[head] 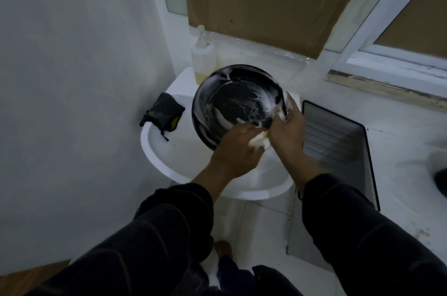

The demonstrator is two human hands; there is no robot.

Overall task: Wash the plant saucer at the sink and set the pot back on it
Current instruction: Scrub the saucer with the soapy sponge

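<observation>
Your dark sleeves (169,235) fill the bottom of the view, both arms reaching over the white sink (154,150). Your left hand (235,148) curls around a soapy sponge (260,142) at the near rim of the black saucer (237,102). Your right hand (287,126) pinches the saucer's right edge, holding it tilted above the basin. Suds streak the inside, so scrubbing looks underway; rinsing is still left, and so is putting back the pot, which is not in view.
</observation>
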